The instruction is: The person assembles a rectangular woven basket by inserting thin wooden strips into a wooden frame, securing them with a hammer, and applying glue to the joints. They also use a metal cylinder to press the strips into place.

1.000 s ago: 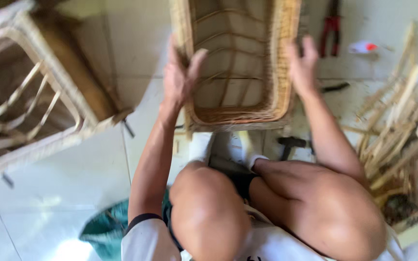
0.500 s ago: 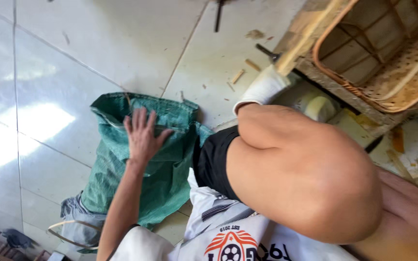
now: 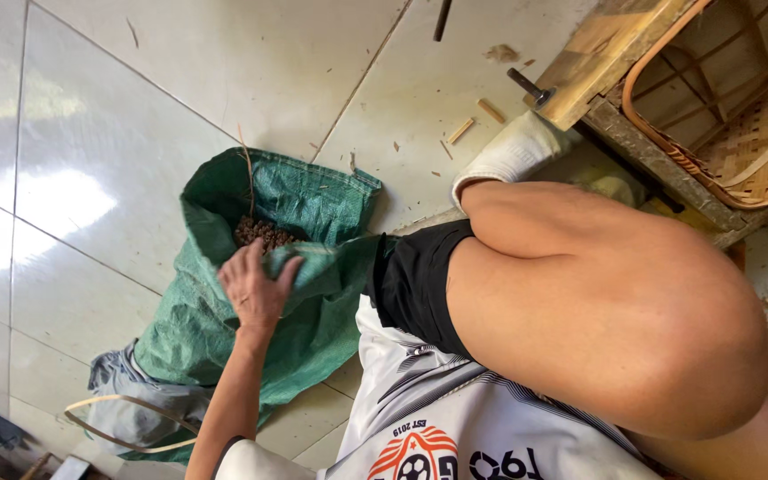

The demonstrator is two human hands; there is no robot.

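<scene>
Green woven plastic sack (image 3: 224,311) lies long from lower left to upper right, mouth pointing up. Your left hand (image 3: 255,289) rests open on its rim.

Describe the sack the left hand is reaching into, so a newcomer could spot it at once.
Start at the pale tiled floor, left of the seated person's bare knee. There lies a green woven sack, mouth open, with small dark brown pieces inside; the left hand rests on its rim. It is the only green thing there, unlike the grey cloth below it.
</scene>
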